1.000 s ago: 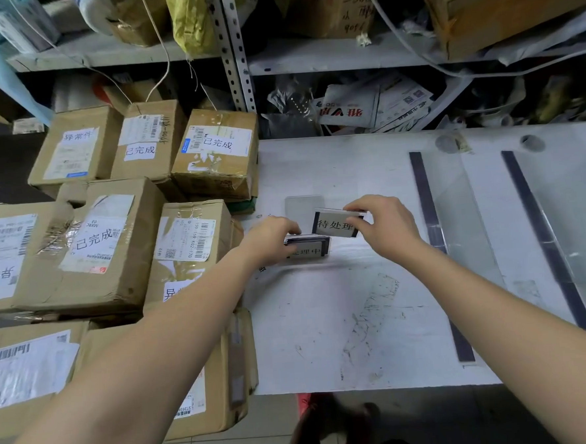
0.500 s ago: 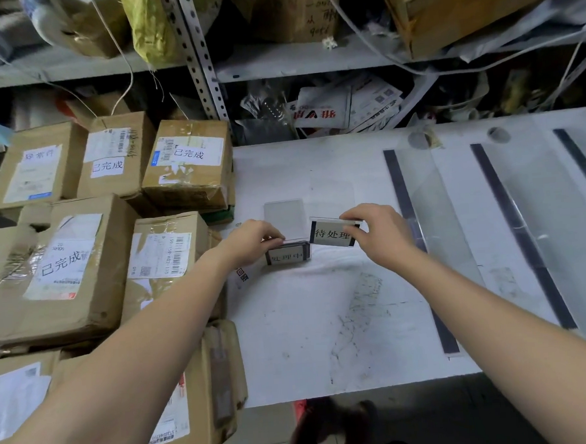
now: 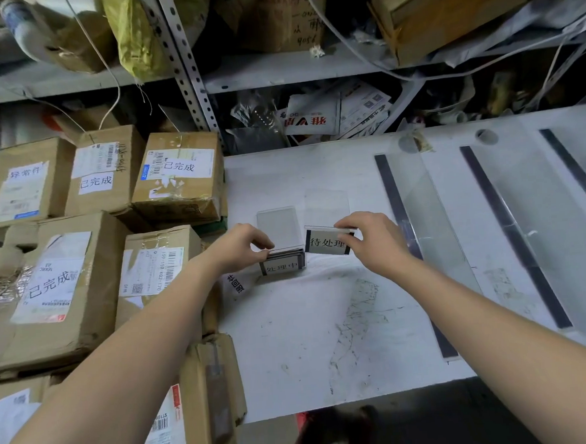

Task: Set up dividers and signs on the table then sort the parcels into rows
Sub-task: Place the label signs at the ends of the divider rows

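On the white table, near its left edge, your left hand pinches the top of a small stack of acrylic signs (the front one reads 处理中), with fingers and thumb curled over its upper rim. Just beside it, your right hand grips the 待处理 sign by its top edge and right end; whether its base touches the table I cannot tell. Clear dividers with dark strips lie flat to your right. Cardboard parcels — some labelled 已完成 — are piled left of the table.
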Tool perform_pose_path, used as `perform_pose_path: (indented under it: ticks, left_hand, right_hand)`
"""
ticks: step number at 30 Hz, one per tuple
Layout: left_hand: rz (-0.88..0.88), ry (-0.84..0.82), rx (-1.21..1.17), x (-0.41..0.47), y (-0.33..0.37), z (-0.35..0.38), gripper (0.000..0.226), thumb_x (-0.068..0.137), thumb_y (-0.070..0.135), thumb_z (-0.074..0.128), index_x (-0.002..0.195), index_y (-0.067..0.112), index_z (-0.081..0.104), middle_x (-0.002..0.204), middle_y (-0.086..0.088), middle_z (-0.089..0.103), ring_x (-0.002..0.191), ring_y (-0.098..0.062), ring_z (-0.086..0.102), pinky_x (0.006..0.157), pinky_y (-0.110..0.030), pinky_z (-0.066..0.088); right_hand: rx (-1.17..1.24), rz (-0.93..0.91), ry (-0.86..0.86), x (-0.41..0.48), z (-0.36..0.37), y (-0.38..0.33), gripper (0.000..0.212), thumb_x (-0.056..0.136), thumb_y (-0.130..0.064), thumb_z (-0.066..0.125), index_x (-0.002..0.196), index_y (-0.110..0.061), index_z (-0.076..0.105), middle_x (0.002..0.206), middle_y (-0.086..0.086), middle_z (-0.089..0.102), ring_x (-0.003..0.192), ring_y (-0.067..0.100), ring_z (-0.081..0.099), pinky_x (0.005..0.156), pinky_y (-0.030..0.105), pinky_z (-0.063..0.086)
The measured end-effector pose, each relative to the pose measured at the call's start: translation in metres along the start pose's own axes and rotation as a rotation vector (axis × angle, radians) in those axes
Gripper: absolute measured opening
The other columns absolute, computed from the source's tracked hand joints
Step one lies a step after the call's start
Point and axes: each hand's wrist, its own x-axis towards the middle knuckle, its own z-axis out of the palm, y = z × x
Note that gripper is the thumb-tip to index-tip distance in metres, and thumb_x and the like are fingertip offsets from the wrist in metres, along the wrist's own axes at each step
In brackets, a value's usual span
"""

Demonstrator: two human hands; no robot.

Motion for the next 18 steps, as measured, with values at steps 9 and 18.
perform_pose_path:
  ticks: [9, 18]
  left_hand:
    - [0.036, -0.075, 0.049, 0.0079, -0.0037, -0.0063, 0.021, 0.087, 0.021, 0.082, 0.106, 0.014, 0.081, 0.098, 0.004, 0.078, 0.084, 0.0, 0.069, 0.071, -0.002, 0.047]
    - [0.07, 0.031, 0.006, 0.0012, -0.0007, -0.0046, 0.013, 0.09, 0.023, 0.079, 0.099, 0.014, 0.083, 0.09, 0.006, 0.076, 0.082, -0.006, 0.068, 0.077, -0.028, 0.058]
  right_hand:
    - [0.007, 0.019, -0.003, -0.002, 0.0018, -0.0029, 0.019, 0.098, -0.023, 0.064, 0.114, -0.027, 0.074, 0.113, -0.013, 0.072, 0.107, 0.014, 0.061, 0.077, 0.032, 0.047]
    - [0.029, 0.005, -0.004, -0.0028, -0.0015, -0.0014, 0.018, 0.097, -0.021, 0.066, 0.113, -0.024, 0.075, 0.112, -0.01, 0.073, 0.106, 0.017, 0.063, 0.086, 0.041, 0.052]
